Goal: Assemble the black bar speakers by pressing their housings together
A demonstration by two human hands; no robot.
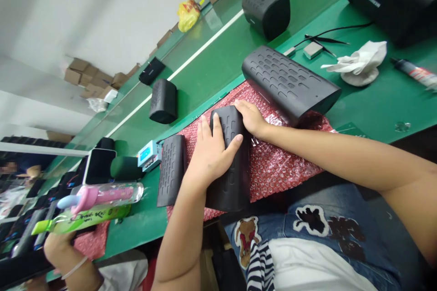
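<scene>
A black speaker housing with rows of oval slots lies on red bubble wrap in front of me. Across its top rests my left hand, fingers stretched and spread, the thumb reaching over the slotted face. My right hand is curled round the far right corner of the same housing; its fingertips are partly hidden. Close by on the left is a smaller slotted black panel. A longer black speaker lies at the right, at the edge of the bubble wrap.
Beyond, two black speakers stand on the green table. Crumpled white cloth, a tube and tweezers lie right. Left are a light-blue device, bottles and another person's arm.
</scene>
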